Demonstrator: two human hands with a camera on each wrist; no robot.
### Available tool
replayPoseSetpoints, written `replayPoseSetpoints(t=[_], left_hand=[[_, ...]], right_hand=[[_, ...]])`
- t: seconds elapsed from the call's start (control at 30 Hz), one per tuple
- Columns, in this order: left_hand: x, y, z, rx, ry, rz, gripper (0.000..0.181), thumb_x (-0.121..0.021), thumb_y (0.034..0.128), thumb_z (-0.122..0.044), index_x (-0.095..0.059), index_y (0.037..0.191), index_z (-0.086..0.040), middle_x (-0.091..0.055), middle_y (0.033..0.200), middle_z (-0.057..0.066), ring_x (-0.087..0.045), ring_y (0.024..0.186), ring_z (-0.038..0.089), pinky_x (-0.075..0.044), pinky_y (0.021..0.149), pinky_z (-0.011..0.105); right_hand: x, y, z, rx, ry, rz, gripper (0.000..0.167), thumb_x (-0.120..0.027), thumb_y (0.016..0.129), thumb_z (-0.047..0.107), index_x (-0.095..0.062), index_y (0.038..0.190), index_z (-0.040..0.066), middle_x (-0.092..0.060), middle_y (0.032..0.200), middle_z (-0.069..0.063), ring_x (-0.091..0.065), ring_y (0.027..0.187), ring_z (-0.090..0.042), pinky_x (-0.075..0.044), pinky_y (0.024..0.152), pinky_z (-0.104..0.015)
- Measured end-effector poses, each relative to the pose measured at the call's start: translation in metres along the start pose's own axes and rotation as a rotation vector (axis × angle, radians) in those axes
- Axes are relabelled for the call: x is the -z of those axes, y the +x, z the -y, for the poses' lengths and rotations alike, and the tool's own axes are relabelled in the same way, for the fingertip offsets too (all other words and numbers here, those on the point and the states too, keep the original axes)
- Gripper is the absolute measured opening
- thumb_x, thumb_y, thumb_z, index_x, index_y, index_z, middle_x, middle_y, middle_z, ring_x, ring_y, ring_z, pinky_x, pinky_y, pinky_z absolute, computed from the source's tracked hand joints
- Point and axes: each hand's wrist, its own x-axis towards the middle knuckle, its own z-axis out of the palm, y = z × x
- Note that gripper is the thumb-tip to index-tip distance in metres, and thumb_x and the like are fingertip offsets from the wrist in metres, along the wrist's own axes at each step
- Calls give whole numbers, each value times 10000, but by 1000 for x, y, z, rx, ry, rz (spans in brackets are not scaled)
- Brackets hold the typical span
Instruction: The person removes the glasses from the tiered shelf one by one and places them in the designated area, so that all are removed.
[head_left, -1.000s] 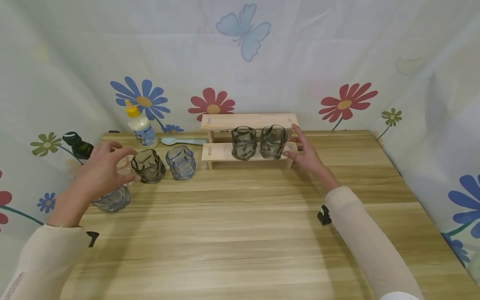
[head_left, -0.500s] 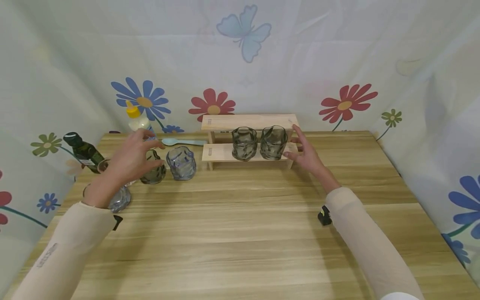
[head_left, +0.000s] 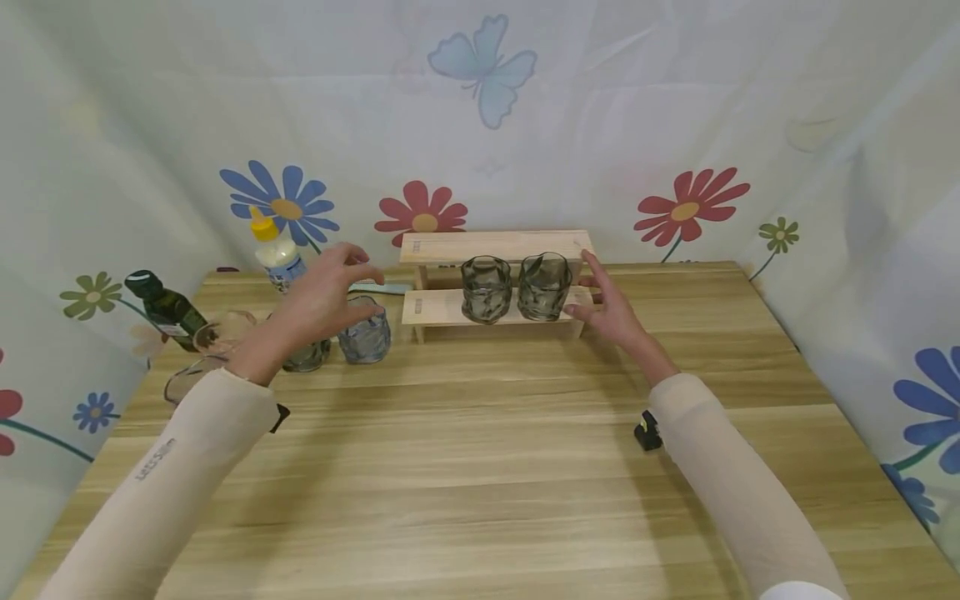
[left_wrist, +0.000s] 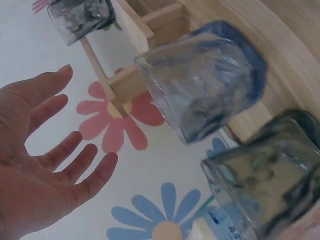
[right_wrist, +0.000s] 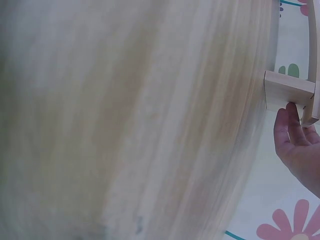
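Observation:
My left hand (head_left: 318, 292) hovers with spread fingers at the bluish clear glass (head_left: 366, 342), partly covering it in the head view. In the left wrist view its fingers (left_wrist: 70, 152) hold nothing and stand apart from that glass. A dark grey-green glass (head_left: 307, 360) is half hidden behind the hand. The two-tier wooden rack (head_left: 495, 245) bears two smoky glasses, left (head_left: 486, 292) and right (head_left: 543, 287), on its lower shelf. My right hand (head_left: 613, 312) rests at the rack's right end, its extended fingers (right_wrist: 295, 127) against the end board.
A green bottle (head_left: 168, 308) and two more glasses, one pinkish (head_left: 225, 331), one partly under the left sleeve (head_left: 187, 382), stand at the table's left. A yellow-capped bottle (head_left: 279, 254) and a pale blue spoon (head_left: 382, 289) lie behind. A floral curtain backs the table.
My left hand has moved rightward, past the dark glass to the bluish one, empty throughout. The right hand has stayed at the rack's end, and the glasses have not moved.

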Motion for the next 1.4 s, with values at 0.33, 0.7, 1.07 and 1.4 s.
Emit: replayPoseSetpoints(t=[0.33, 0.7, 1.07, 1.4], left_hand=[[-13, 30, -27, -112, -30, -19, 276, -815, 836, -193, -724, 1087, -124, -490, 1309, 184, -480, 1173, 382, -484, 868, 548], [-22, 51, -46, -145, -24, -16, 335, -812, 836, -201, -722, 1144, -105, -524, 1272, 160, -492, 1161, 342, -477, 924, 509], [-32, 70, -60, -181, -96, 48, 352, -790, 859, -227, -708, 1176, -98, -502, 1304, 150, -467, 1181, 333, -455, 941, 512], [-44, 90, -73, -227, -101, 104, 413, -834, 821, -270, -709, 1181, -112, -495, 1310, 150, -464, 1181, 326, -427, 1007, 481]], right_hand=[[-1, 1, 2, 10, -7, -3, 928, -679, 929, 33, -102, 1620, 261, -363, 1543, -267, -503, 1264, -516, -495, 931, -580], [-1, 1, 5, -9, -17, 0, 934, -671, 935, 31, -91, 1619, 290, -362, 1544, -274, -489, 1273, -522, -479, 955, -602], [1, -1, 3, -15, -17, -3, 931, -670, 940, 47, -81, 1620, 285, -394, 1522, -285, -495, 1268, -531, -476, 963, -607], [-1, -1, 1, -2, -15, -8, 928, -676, 936, 48, -90, 1620, 273, -398, 1513, -294, -498, 1257, -553, -473, 965, -626]])
